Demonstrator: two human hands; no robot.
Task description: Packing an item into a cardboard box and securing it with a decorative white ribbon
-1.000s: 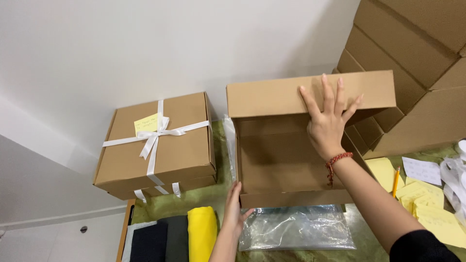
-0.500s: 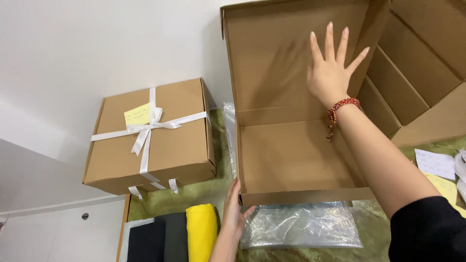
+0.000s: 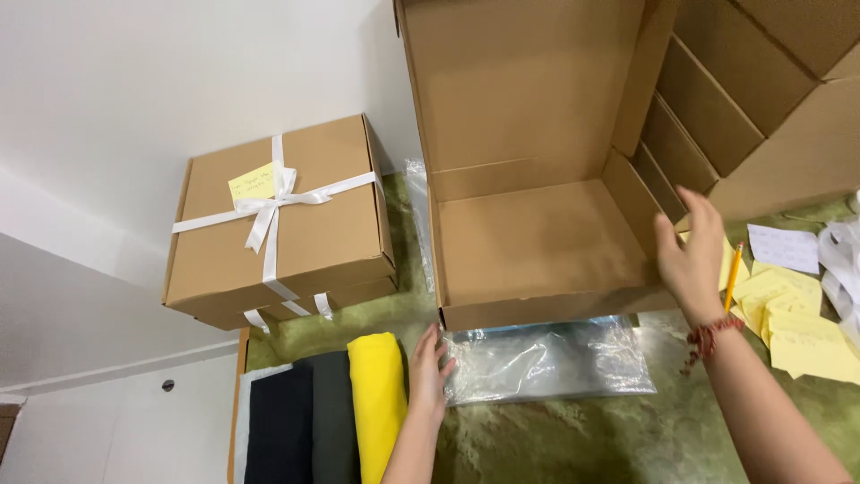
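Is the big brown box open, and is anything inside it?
Open and empty: the cardboard box has its lid standing straight up, and only its bare brown bottom shows inside.

A plain white wall [image 3: 161,81] fills the upper left of the view, evenly lit and without windows or marks. Below it a white ledge or moulding [image 3: 81,215] slants across, and under that lies a paler grey-white surface [image 3: 72,314], shaded, with another white strip [image 3: 116,372] running beneath it. At the lower left a white panel [image 3: 107,439] carries a small dark round knob [image 3: 167,385]. The bench [image 3: 573,439] is covered with a mottled green, fuzzy cloth, and a thin wooden edge [image 3: 240,385] shows along its left side. The light is soft and indoor, casting faint shadows.
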